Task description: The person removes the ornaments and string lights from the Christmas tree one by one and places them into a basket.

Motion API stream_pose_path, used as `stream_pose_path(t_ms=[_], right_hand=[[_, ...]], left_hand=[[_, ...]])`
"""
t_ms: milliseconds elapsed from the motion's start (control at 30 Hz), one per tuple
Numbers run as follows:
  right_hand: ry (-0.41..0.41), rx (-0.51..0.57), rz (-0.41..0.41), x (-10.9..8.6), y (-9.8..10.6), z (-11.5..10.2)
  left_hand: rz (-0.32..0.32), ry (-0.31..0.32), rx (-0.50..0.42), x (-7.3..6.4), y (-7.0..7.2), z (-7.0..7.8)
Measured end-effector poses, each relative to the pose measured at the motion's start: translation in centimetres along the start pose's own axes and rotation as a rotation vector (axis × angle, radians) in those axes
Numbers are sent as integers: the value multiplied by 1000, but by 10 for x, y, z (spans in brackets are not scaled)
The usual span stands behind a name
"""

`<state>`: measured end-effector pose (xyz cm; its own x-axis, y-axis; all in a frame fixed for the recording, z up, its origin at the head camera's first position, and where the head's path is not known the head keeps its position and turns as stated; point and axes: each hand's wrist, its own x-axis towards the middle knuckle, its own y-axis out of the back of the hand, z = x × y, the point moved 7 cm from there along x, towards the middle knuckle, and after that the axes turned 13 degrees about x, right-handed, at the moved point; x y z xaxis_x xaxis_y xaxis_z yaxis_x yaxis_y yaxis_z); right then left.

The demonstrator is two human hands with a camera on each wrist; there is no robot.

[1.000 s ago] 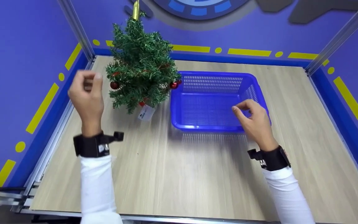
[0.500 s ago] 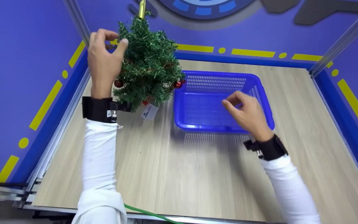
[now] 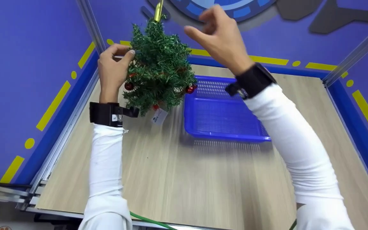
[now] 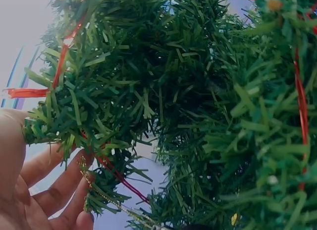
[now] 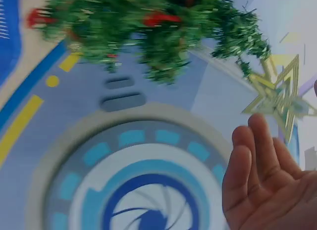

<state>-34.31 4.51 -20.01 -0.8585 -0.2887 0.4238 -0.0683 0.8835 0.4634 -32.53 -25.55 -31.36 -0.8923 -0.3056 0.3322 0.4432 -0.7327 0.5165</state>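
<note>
Tree [image 3: 160, 60], left hand [image 3: 113, 68] at edge, basket [image 3: 228, 136] beside

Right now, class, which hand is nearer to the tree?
Left: the left hand is at the left edge of the tree; the right hand hangs apart, to its right.

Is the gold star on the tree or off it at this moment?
On: the right wrist view shows the gold star at the tip of the tree, its gold stem rising there in the head view.
</note>
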Motion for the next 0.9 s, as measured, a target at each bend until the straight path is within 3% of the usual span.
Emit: stream_pose_path(t_ms=[133, 333, 600, 667, 900], right_hand=[[17, -41, 49, 27, -19, -29], [146, 56, 77, 44, -44, -48], [223, 21, 149, 68, -68, 13], [250, 87, 164, 63, -65, 6], [263, 341, 207, 35, -47, -48]], left_hand=[[21, -5, -28, 0, -1, -1], [20, 4, -95, 1, -5, 1], [34, 5, -108, 0, -10, 0], [41, 14, -113, 0, -9, -2], [54, 33, -126, -1, -1, -5]])
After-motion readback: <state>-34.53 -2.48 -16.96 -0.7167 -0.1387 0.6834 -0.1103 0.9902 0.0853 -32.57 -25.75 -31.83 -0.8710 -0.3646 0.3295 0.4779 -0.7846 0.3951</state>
